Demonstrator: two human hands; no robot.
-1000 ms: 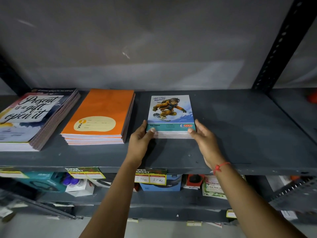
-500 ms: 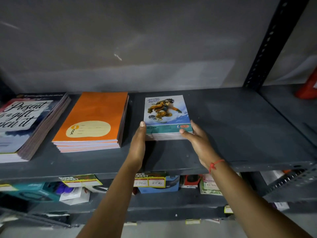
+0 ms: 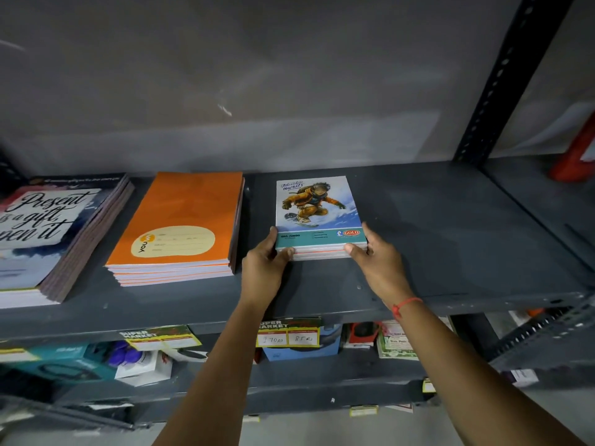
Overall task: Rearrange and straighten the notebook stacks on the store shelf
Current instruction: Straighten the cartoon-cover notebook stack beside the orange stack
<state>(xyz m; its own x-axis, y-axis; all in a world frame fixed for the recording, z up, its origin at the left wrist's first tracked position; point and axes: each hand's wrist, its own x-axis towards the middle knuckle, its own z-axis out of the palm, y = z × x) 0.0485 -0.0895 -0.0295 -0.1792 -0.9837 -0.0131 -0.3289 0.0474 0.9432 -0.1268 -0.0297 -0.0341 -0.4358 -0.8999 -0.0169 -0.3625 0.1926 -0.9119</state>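
Note:
A small stack of notebooks with a snowboarder cover point(image 3: 317, 207) lies on the dark grey shelf point(image 3: 450, 239), near the middle. My left hand point(image 3: 265, 268) grips its front left corner, thumb on the teal band. My right hand point(image 3: 378, 262) grips the front right corner, fingers along the right side. To the left lies a stack of orange notebooks point(image 3: 183, 220), a narrow gap apart. At the far left sits a taller stack with a lettered "Present is a gift" cover point(image 3: 48, 226), partly cut off by the frame.
A perforated black upright point(image 3: 505, 78) bounds the shelf at the right, with a red object point(image 3: 576, 152) beyond it. A grey wall stands behind the stacks. Price tags point(image 3: 288, 338) hang on the shelf's front edge above boxed goods on the lower shelf.
Both hands have closed in on the snowboarder stack's front corners, the left thumb coming onto the cover. The stack has shifted slightly left, toward the orange stack.

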